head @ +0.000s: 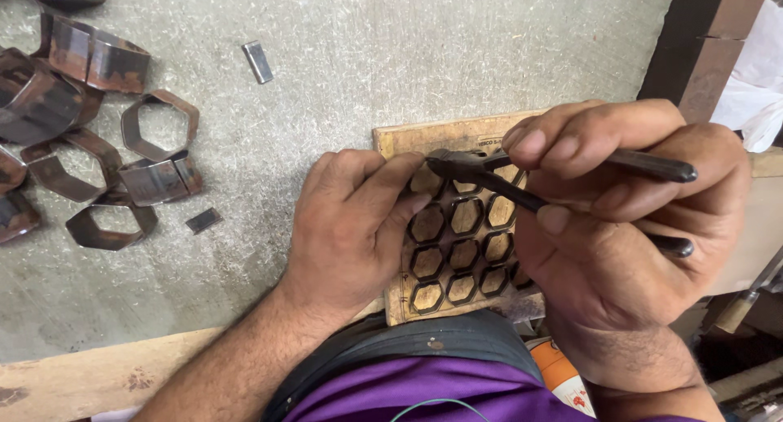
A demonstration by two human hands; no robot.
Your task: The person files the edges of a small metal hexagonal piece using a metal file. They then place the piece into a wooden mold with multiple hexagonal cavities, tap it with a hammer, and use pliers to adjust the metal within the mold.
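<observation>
Dark pliers [489, 173] clenched in right hand [620, 226]; left hand [351, 226] pressed, holding nothing, on brown hexagon-cell honeycomb grid [461, 251] atop wooden board [432, 136].

My right hand [620, 218] grips dark, matt metal pliers [522, 181], their handles smooth and a little worn. Under my left hand [351, 226] lies a pale, rough wooden board [440, 136] carrying a dull brown metal honeycomb grid [461, 251]. The tarnished, rusty-brown sheet-metal hexagon rings [159, 124] sit on grey, gritty concrete [424, 47].
</observation>
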